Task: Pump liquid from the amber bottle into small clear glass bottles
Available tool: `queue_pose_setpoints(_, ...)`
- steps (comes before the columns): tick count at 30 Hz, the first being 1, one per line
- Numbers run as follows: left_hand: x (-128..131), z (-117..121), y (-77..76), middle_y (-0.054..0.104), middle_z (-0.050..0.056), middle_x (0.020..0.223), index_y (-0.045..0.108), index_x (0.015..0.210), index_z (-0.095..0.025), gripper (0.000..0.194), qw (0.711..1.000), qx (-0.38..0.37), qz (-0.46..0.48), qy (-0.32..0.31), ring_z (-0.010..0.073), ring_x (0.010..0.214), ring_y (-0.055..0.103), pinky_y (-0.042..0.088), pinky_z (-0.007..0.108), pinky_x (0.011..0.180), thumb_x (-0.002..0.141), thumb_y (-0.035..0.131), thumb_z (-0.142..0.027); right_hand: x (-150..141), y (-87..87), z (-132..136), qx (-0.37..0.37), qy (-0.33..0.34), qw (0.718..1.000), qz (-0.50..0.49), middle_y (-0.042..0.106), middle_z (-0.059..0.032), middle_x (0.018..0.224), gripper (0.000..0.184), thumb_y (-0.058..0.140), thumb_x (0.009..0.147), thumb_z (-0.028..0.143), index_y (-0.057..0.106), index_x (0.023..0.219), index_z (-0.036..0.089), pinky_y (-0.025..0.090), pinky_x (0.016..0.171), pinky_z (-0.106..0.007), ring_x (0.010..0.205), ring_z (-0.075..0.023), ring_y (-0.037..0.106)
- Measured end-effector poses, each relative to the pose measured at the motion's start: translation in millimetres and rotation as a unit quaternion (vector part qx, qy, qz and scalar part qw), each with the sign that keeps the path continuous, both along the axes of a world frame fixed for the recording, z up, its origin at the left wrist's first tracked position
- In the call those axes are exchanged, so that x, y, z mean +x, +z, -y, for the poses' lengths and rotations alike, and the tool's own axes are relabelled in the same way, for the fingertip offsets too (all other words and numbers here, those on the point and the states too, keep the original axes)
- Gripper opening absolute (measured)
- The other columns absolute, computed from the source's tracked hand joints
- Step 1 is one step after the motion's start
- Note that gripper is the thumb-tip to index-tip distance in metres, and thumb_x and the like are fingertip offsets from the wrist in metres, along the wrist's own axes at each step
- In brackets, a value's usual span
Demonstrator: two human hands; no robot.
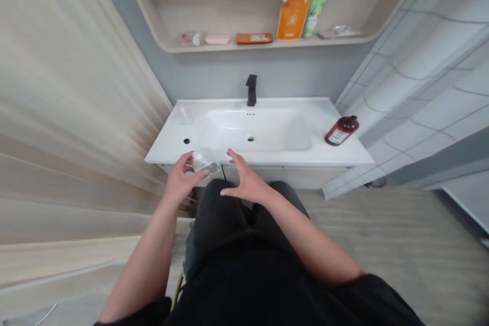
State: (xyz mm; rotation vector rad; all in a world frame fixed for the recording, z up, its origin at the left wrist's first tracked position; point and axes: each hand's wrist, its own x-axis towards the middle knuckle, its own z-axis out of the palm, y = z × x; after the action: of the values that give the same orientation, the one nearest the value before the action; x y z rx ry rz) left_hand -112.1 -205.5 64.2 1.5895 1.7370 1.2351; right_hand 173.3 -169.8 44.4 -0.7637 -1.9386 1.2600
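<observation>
Between the thumb and fingers of my left hand [184,177] is a small clear plastic box [205,163], held over the front edge of the washbasin counter. What the box contains, if anything, is too blurred to make out. My right hand [246,179] hovers just to the right of it, fingers and thumb spread apart, touching nothing. Beyond both hands lies the white washbasin [282,132] with a black tap [251,90] at its back.
A brown bottle with a white label [341,131] stands at the counter's right end. Above, a shelf [305,43] carries an orange pouch [294,15], a green tube [316,10], a pink bar-shaped item [217,39] and an orange-brown case [254,38]. A beige curtain [76,86] hangs at left.
</observation>
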Motion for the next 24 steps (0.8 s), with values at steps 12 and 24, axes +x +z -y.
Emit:
queue_pose_setpoints(12, -139.5, -93.2, -37.2, 0.077, 0.019, 0.136, 0.064, 0.149, -0.006, 0.082, 0.926, -0.060, -0.158, 0.337, 0.0345, 0.127, 0.075, 0.058, 0.051, 0.118, 0.085, 0.097, -0.044, 138.7, -38.2, -36.3, -0.027, -0.240, 0.970, 0.025, 0.085, -0.0170, 0.128, 0.058, 0.086, 0.091, 0.058, 0.078, 0.136, 0.021, 0.067, 0.101, -0.051, 0.119, -0.0323, 0.081)
queue_pose_setpoints(24, -66.2, -73.7, -25.2, 0.054, 0.027, 0.163, 0.055, 0.157, -0.011, 0.056, 0.917, 0.083, -0.331, 0.206, 0.0416, 0.161, 0.047, 0.038, 0.058, 0.137, 0.106, 0.061, -0.032, 293.1, -42.3, -62.7, 0.108, -0.642, 0.759, 0.029, 0.071, -0.0061, 0.100, 0.043, 0.079, 0.080, 0.051, 0.068, 0.110, 0.023, 0.063, 0.086, -0.046, 0.093, -0.0282, 0.071)
